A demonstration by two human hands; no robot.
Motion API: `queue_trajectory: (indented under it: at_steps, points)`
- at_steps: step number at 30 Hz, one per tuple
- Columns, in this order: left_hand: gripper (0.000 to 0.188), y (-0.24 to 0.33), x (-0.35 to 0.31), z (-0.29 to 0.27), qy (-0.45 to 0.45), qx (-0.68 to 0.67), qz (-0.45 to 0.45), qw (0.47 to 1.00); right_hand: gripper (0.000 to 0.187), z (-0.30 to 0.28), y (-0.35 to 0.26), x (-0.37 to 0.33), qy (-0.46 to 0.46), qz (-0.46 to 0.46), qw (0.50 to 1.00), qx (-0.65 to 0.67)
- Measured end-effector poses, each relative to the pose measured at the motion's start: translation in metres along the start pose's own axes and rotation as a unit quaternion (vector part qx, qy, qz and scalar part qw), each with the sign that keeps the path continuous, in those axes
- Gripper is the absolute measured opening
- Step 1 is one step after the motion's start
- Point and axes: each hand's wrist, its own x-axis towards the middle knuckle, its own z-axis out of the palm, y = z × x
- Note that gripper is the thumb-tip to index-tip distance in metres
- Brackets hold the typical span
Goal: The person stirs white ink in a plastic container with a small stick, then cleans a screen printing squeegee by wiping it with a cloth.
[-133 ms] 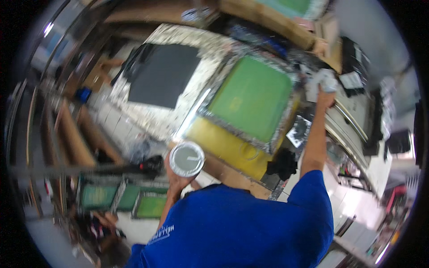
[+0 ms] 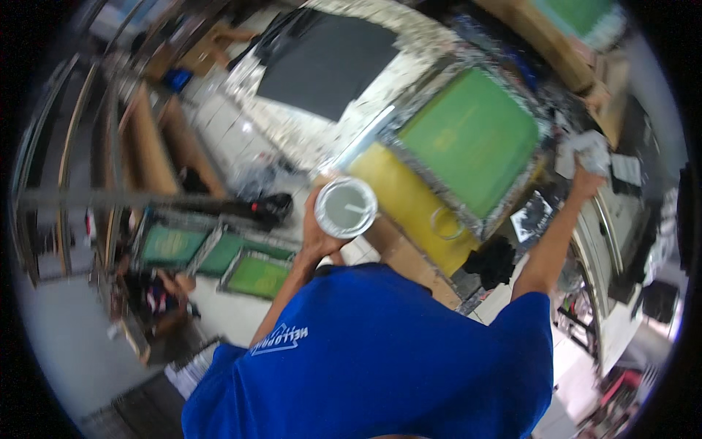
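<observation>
My left hand (image 2: 314,230) is closed round a round tub (image 2: 345,214) with a pale rim. Inside it are greyish-green contents and a short white stick-like piece. Far out to the right, my right hand (image 2: 587,183) is closed on a whitish wad (image 2: 594,152), too blurred to name more exactly. Between the hands lies a screen-printing frame (image 2: 472,139) with green mesh and a speckled, stained border. Under its near side shows a yellow sheet (image 2: 398,194), with a ring-shaped item (image 2: 446,223) on it.
A dark grey sheet (image 2: 329,62) lies on a paint-spattered white table (image 2: 281,135). Black cloth (image 2: 491,263) bunches by the near corner of the frame. More green frames (image 2: 256,274) lean low on the left, near wooden boards (image 2: 150,143). Metal rails (image 2: 110,197) cross the left side.
The view has swung and tilted, so the table and frame sit higher and farther right. Both hands keep their hold on the tub and the whitish wad.
</observation>
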Motion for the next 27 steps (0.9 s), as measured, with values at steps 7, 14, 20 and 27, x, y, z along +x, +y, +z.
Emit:
queue_trajectory:
  at_steps: [7,14,20,27]
  points:
    - [0.102,-0.010,0.006,-0.046,-0.066,0.213,0.045,0.974,0.029,-0.321,-0.135,-0.191,-0.289,-0.193,0.780,0.521]
    - [0.107,-0.023,0.029,-0.053,-0.082,0.219,0.168,0.958,0.037,-0.445,-0.232,-0.315,-0.448,-0.348,0.741,0.360]
    - [0.104,-0.029,0.037,-0.063,-0.112,0.176,0.267,0.941,0.019,-0.464,-0.249,-0.337,-0.284,-0.398,0.784,0.383]
    - [0.102,-0.031,0.044,-0.069,-0.170,0.145,0.244,0.944,0.013,-0.482,-0.256,-0.347,-0.262,-0.343,0.841,0.327]
